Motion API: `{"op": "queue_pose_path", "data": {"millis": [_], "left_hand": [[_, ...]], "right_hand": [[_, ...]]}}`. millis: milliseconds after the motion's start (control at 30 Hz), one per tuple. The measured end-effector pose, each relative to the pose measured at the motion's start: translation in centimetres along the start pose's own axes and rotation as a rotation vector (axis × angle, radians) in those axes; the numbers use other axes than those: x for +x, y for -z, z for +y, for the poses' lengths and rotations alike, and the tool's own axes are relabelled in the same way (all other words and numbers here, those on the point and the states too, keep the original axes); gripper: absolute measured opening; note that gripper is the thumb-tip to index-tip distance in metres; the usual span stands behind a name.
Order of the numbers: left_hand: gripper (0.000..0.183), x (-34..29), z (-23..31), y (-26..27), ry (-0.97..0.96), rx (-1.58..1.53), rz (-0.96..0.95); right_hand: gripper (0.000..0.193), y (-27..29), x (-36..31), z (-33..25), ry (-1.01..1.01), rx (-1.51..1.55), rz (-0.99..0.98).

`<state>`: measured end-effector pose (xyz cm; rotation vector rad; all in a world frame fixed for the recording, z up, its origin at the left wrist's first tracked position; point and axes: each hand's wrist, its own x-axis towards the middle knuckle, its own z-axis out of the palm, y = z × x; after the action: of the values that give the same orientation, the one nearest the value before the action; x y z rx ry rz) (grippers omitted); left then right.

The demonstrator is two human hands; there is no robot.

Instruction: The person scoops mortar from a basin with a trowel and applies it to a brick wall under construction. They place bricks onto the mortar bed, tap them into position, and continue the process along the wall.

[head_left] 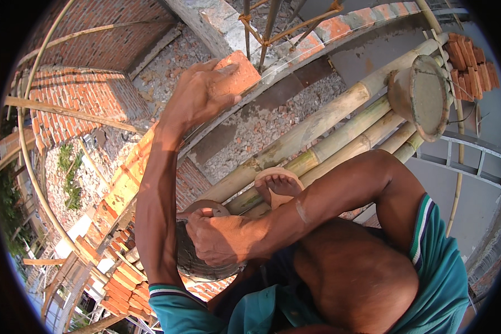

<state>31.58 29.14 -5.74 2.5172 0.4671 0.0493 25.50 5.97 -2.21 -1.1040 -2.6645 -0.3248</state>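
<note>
Your left hand (209,92) has its grip pinching an orange brick (240,75) between thumb and fingers, just beside the upright steel rods (247,39). Your right hand (220,236) is curled near the bamboo poles (317,123); I cannot tell whether its grip pinches anything.

The camera sits on the person's head and looks steeply down, so the bare leg (362,278) is close and looks big. The left hand (203,92) shows up high, the right hand (222,236) below the middle. Brick piles (122,289) are farther away and look small. The view is wide and round, with black corners.
</note>
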Motion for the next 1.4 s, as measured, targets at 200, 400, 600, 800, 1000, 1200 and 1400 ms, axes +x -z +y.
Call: {"op": "queue_pose_path", "data": {"millis": [200, 400, 600, 800, 1000, 1200, 1400], "left_hand": [[0.06, -0.4, -1.1, 0.1, -0.011, -0.121, -0.024], [0.051, -0.2, -2.3, 0.4, 0.071, -0.336, -0.067], [0.048, -0.1, -2.2, 0.8, 0.078, -0.231, -0.095], [0.066, -1.0, -3.3, 1.7, 0.054, -0.265, -0.015], [0.084, -5.4, -1.2, 0.4, 0.025, 0.098, 0.014], [0.089, -5.1, 0.4, -2.3, 0.105, 0.211, 0.078], [0.085, -4.7, 0.0, -2.2, 0.034, 0.266, 0.14]], "right_hand": [[0.023, 4.8, -0.4, 3.0, 0.198, 0.249, 0.028], [0.018, 6.8, -3.6, 9.2, 0.144, 0.142, 0.185], [0.021, 6.0, -11.4, 11.1, -0.176, 0.321, -0.071], [0.04, 7.4, -19.9, 10.6, -0.749, 0.782, -0.184], [0.046, 9.0, -20.0, 10.1, -1.268, 0.702, -0.191], [0.045, 6.6, -16.5, 13.1, -1.291, 0.522, -0.013], [0.053, 5.8, -15.3, 16.2, -1.075, 0.283, -0.098]]}}
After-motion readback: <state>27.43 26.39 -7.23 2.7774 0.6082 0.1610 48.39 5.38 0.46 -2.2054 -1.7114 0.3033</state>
